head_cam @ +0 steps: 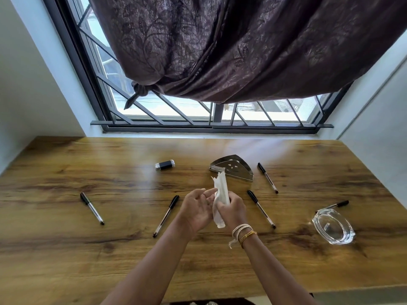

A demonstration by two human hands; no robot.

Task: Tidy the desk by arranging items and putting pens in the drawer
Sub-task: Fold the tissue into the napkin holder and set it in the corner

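Note:
Several black-capped pens lie scattered on the wooden desk (pixel 66 249): one at the left (pixel 91 208), one by my left hand (pixel 166 215), one right of my hands (pixel 261 208), one beside the metal holder (pixel 267 177), one behind the glass dish (pixel 337 204). My right hand (pixel 231 211) is shut on a folded white tissue (pixel 220 195), held upright over the desk's middle. My left hand (pixel 197 209) is open, fingertips touching the tissue's left edge. No drawer is visible.
A triangular metal napkin holder (pixel 233 169) stands just beyond the tissue. A small black USB stick (pixel 164 165) lies further left. A clear glass dish (pixel 333 226) sits at the right. A barred window and a tied dark curtain are behind the desk.

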